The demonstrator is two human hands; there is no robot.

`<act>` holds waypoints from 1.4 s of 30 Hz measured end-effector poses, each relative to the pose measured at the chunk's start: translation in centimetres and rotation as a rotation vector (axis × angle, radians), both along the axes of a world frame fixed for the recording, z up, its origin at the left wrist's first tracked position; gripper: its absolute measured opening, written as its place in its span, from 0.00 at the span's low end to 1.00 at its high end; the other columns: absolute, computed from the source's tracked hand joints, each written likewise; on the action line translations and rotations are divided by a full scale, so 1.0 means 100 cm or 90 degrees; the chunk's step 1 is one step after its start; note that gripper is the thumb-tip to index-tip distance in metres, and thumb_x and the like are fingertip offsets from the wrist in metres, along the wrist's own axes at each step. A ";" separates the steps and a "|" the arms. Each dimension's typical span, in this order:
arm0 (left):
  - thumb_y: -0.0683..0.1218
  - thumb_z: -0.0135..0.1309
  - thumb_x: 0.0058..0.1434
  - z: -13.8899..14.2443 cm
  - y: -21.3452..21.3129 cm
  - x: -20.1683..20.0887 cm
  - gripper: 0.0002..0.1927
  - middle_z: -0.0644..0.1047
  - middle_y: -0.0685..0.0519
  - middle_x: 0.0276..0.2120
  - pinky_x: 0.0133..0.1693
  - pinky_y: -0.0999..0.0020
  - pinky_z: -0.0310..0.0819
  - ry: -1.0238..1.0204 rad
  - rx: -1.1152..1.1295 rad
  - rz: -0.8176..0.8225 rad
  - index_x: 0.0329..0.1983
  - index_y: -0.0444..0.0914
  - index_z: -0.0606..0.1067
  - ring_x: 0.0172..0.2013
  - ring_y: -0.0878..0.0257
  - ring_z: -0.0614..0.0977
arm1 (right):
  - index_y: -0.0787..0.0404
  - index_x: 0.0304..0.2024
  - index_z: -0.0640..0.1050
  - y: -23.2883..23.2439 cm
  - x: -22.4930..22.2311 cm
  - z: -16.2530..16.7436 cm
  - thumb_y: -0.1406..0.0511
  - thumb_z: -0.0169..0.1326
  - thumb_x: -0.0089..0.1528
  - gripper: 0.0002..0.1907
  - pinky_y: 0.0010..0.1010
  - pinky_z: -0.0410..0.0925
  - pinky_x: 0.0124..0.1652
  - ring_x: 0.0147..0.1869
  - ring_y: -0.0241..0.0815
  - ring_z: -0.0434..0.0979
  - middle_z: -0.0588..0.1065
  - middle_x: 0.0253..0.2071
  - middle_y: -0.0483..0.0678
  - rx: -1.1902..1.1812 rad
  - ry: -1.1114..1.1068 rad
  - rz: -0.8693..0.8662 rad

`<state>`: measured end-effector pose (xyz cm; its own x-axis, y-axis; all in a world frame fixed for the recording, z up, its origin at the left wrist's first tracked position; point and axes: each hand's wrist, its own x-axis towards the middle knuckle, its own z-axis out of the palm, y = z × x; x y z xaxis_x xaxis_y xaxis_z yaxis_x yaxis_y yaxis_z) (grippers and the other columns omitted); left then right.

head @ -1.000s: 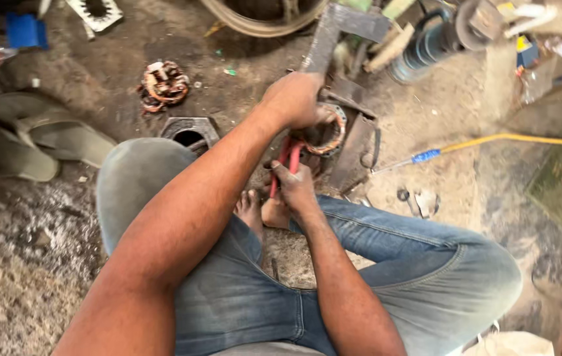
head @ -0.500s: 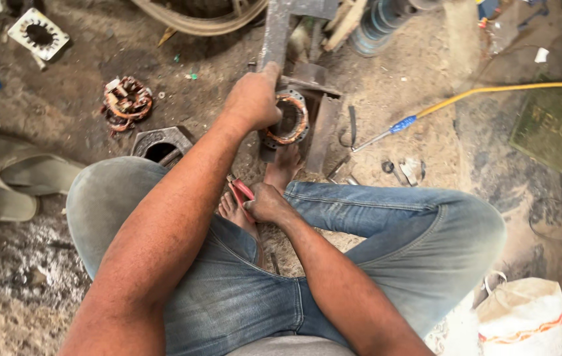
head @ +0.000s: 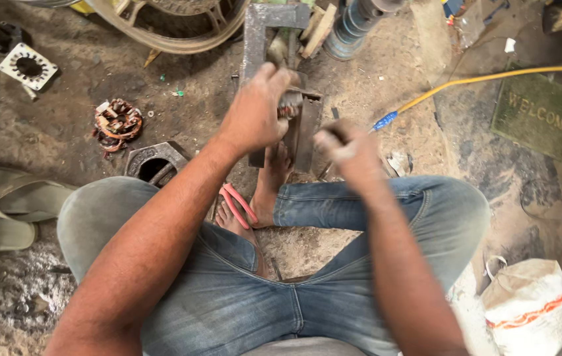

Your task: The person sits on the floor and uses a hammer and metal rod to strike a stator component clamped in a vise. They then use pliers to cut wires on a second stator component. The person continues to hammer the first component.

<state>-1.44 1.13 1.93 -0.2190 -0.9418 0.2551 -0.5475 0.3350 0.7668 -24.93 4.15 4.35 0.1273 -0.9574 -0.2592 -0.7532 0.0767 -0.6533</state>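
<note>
Seated cross-legged on a dirt floor (head: 373, 86), bare feet forward, jeans-clad knees out wide. Work zone is tight: a dark metal frame (head: 264, 26) stands upright just past the feet, with a grey metal block (head: 307, 128) against its right side.

Left hand (head: 254, 109) reaches forward, arm nearly straight, palm down, fingers wrapped over a round metal part (head: 289, 102) seated at the frame. Only a sliver of the part shows under the fingers. Grip looks firm.

Right hand (head: 343, 145) is raised just right of the block, elbow bent, fist clenched. It's motion-blurred; something dark pokes out the top of the fist, can't tell what.

Red-handled pliers (head: 238, 204) lie on the left foot, clear of both hands.

Edges: copper-wound coil (head: 117, 123) and a dark square housing (head: 156, 161) sit left of the left forearm, well apart from the hand. Sandals (head: 10, 207) far left. Yellow cable (head: 485, 79) runs off to the right; green doormat (head: 537, 113) and a white sack (head: 528, 310) beyond the right knee. Open dirt between frame and cable.
</note>
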 end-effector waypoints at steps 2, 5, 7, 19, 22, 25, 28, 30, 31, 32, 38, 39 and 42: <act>0.39 0.58 0.53 0.000 0.006 -0.008 0.20 0.74 0.40 0.45 0.49 0.53 0.76 -0.061 -0.040 -0.063 0.50 0.38 0.73 0.46 0.42 0.80 | 0.65 0.43 0.82 -0.012 -0.021 0.016 0.60 0.58 0.63 0.15 0.32 0.75 0.40 0.38 0.40 0.83 0.82 0.37 0.53 -0.102 -0.043 -0.012; 0.42 0.54 0.63 -0.008 0.018 -0.020 0.10 0.74 0.42 0.46 0.52 0.53 0.74 -0.166 -0.185 -0.134 0.47 0.39 0.73 0.49 0.45 0.79 | 0.67 0.43 0.80 -0.016 -0.029 0.008 0.61 0.56 0.65 0.13 0.27 0.74 0.34 0.35 0.37 0.83 0.82 0.35 0.52 -0.042 -0.139 -0.118; 0.44 0.52 0.61 -0.015 0.026 -0.030 0.12 0.74 0.38 0.50 0.51 0.53 0.73 -0.143 -0.305 -0.123 0.47 0.39 0.73 0.50 0.45 0.78 | 0.65 0.42 0.80 -0.012 -0.021 -0.013 0.61 0.55 0.65 0.12 0.26 0.71 0.27 0.30 0.36 0.81 0.81 0.33 0.51 0.086 -0.206 -0.230; 0.44 0.64 0.52 -0.038 0.038 -0.037 0.25 0.72 0.43 0.47 0.53 0.51 0.71 -0.192 -0.164 -0.120 0.54 0.38 0.73 0.51 0.46 0.75 | 0.66 0.38 0.78 0.005 0.007 -0.075 0.66 0.47 0.66 0.10 0.27 0.69 0.19 0.21 0.36 0.76 0.76 0.25 0.48 0.187 -0.233 -0.191; 0.53 0.72 0.41 -0.034 0.034 -0.033 0.35 0.72 0.40 0.47 0.51 0.48 0.69 -0.203 -0.093 -0.174 0.50 0.35 0.72 0.51 0.43 0.73 | 0.67 0.36 0.77 0.006 0.009 -0.072 0.64 0.49 0.67 0.11 0.28 0.67 0.19 0.20 0.36 0.75 0.76 0.24 0.48 0.216 -0.261 -0.197; 0.59 0.77 0.36 -0.030 0.027 -0.029 0.47 0.71 0.39 0.51 0.51 0.48 0.68 -0.178 -0.092 -0.161 0.57 0.35 0.71 0.53 0.43 0.72 | 0.70 0.35 0.77 0.006 0.010 -0.071 0.64 0.54 0.66 0.12 0.27 0.69 0.22 0.22 0.35 0.76 0.77 0.25 0.49 0.166 -0.261 -0.158; 0.62 0.76 0.24 -0.026 0.026 -0.029 0.59 0.70 0.37 0.54 0.53 0.49 0.69 -0.249 -0.155 -0.093 0.62 0.37 0.68 0.54 0.42 0.72 | 0.68 0.35 0.77 0.006 0.010 -0.069 0.62 0.55 0.66 0.14 0.25 0.72 0.23 0.24 0.33 0.79 0.78 0.24 0.48 0.143 -0.132 -0.106; 0.64 0.76 0.20 -0.024 0.030 -0.032 0.68 0.69 0.35 0.57 0.52 0.46 0.69 -0.336 -0.068 -0.029 0.66 0.33 0.64 0.55 0.42 0.71 | 0.68 0.35 0.78 0.006 0.011 -0.069 0.62 0.57 0.66 0.13 0.25 0.71 0.24 0.24 0.34 0.78 0.78 0.24 0.48 0.155 -0.131 -0.100; 0.66 0.77 0.18 -0.023 0.033 -0.031 0.73 0.68 0.34 0.58 0.52 0.44 0.69 -0.379 -0.024 0.004 0.68 0.30 0.62 0.56 0.42 0.71 | 0.68 0.35 0.78 0.006 0.011 -0.068 0.62 0.57 0.66 0.13 0.26 0.71 0.24 0.24 0.34 0.78 0.79 0.24 0.49 0.159 -0.132 -0.097; 0.63 0.76 0.23 -0.022 0.036 -0.032 0.70 0.68 0.35 0.58 0.52 0.47 0.70 -0.394 0.044 0.003 0.69 0.29 0.61 0.55 0.43 0.71 | 0.68 0.35 0.78 0.007 0.012 -0.068 0.62 0.58 0.65 0.13 0.26 0.71 0.24 0.24 0.34 0.79 0.79 0.24 0.49 0.152 -0.120 -0.091; 0.56 0.75 0.34 -0.022 0.040 -0.028 0.63 0.69 0.36 0.56 0.50 0.55 0.72 -0.363 0.074 -0.010 0.69 0.25 0.59 0.54 0.46 0.72 | 0.68 0.35 0.79 0.006 0.010 -0.071 0.63 0.60 0.63 0.12 0.28 0.72 0.25 0.25 0.35 0.79 0.79 0.24 0.49 0.117 -0.077 -0.077; 0.57 0.75 0.34 -0.024 0.039 -0.027 0.63 0.70 0.37 0.56 0.50 0.54 0.72 -0.363 0.072 -0.026 0.69 0.25 0.59 0.53 0.46 0.72 | 0.68 0.36 0.79 0.005 0.009 -0.072 0.63 0.61 0.63 0.12 0.29 0.72 0.26 0.25 0.35 0.79 0.78 0.25 0.49 0.126 -0.083 -0.091; 0.55 0.75 0.35 -0.029 0.036 -0.025 0.62 0.70 0.36 0.56 0.51 0.54 0.72 -0.320 0.056 -0.032 0.70 0.25 0.59 0.53 0.45 0.72 | 0.69 0.39 0.78 0.004 0.006 -0.075 0.64 0.63 0.60 0.13 0.31 0.72 0.28 0.28 0.37 0.79 0.78 0.27 0.50 0.057 -0.060 -0.073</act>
